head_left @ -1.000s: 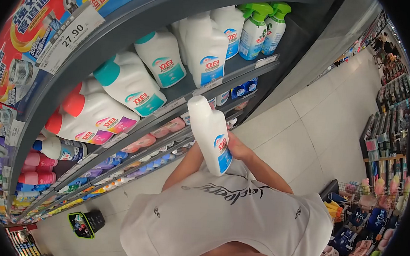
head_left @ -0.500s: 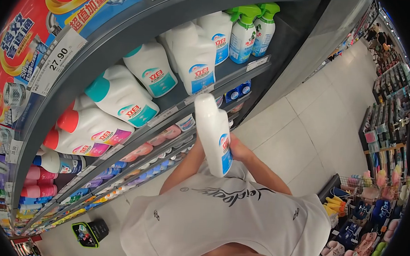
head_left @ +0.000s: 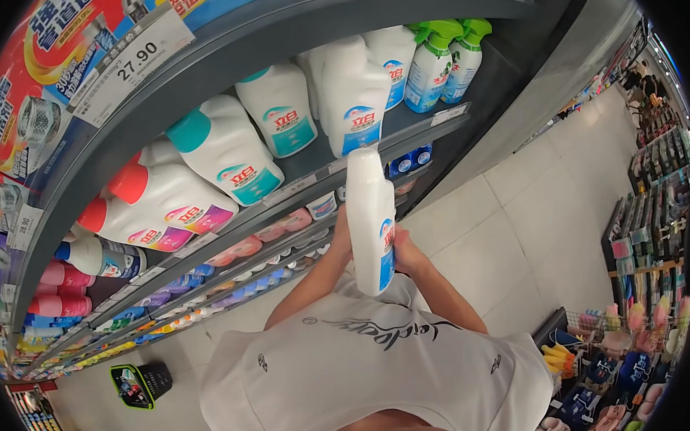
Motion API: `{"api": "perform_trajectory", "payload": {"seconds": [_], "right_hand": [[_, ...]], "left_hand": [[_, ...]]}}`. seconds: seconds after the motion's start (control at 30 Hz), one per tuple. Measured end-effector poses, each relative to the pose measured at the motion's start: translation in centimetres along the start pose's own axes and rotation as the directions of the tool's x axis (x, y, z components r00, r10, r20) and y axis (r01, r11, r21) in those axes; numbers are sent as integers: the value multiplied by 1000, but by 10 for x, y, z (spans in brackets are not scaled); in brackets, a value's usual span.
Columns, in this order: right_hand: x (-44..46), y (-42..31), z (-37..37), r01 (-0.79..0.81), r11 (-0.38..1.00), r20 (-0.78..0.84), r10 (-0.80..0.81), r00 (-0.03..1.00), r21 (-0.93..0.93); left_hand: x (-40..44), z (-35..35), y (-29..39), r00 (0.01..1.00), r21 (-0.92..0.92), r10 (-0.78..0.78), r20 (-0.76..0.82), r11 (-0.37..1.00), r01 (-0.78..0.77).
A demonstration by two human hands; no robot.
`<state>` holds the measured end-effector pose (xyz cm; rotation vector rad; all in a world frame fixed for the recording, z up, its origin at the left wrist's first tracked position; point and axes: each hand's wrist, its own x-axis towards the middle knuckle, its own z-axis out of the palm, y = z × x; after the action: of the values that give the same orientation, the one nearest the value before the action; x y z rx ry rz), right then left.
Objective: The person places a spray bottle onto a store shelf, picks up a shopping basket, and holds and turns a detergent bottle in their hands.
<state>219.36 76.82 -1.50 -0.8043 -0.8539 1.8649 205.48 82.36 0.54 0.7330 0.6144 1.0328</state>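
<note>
In front of my shirt is a white detergent bottle (head_left: 370, 217) with a white cap and a blue label, held tilted, cap end toward the shelf. My right hand (head_left: 407, 252) is closed on its right side by the label. My left hand (head_left: 344, 233) meets the bottle from the left; its fingers are mostly hidden behind it. Just beyond the cap, a similar white bottle with a blue label (head_left: 354, 97) stands on the shelf. Left of that are white bottles with teal caps (head_left: 230, 149).
The curved grey shelf (head_left: 308, 174) also carries red-capped bottles (head_left: 174, 193) and green-topped spray bottles (head_left: 431, 71). Lower shelves hold many packages. A black basket with a green rim (head_left: 145, 385) stands on the floor at lower left. Racks with slippers (head_left: 597, 424) are at right.
The held bottle has turned slightly, so its label faces more to the right and shows less. Shelf goods have shifted a little right and down in view. Both hands stay at the bottle.
</note>
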Motion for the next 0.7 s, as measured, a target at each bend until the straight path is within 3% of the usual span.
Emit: {"api": "perform_trajectory", "payload": {"seconds": [0.1, 0.17, 0.23, 0.3, 0.37, 0.43, 0.47, 0.53, 0.7], "right_hand": [[3, 2, 5, -7, 998, 40, 10, 999, -61], [6, 15, -1, 69, 997, 180, -60, 982, -44], [5, 11, 7, 41, 994, 167, -23, 986, -106], [4, 7, 14, 13, 986, 152, 12, 988, -165], [5, 6, 19, 110, 987, 184, -87, 979, -117], [6, 10, 16, 61, 991, 150, -43, 988, -116], [6, 12, 13, 13, 993, 112, 0, 994, -115], [6, 16, 10, 15, 995, 111, -4, 994, -101], [4, 11, 24, 34, 999, 68, -35, 997, 11]], "left_hand": [[17, -39, -35, 1000, -107, -16, -17, 994, 14], [24, -61, -56, 999, -195, -48, 7, 980, 49], [22, -61, -52, 980, -301, -62, 187, 946, 118], [11, -53, -29, 963, -349, -82, 258, 921, 172], [9, -55, -27, 939, -390, -99, 330, 891, 231], [11, -65, -48, 989, -315, -98, 109, 940, 128], [9, -66, -50, 990, -316, -96, 105, 941, 125], [-3, -44, -24, 999, -104, 50, -19, 993, -52], [-15, -24, 4, 999, -45, -10, -45, 999, 8]]}}
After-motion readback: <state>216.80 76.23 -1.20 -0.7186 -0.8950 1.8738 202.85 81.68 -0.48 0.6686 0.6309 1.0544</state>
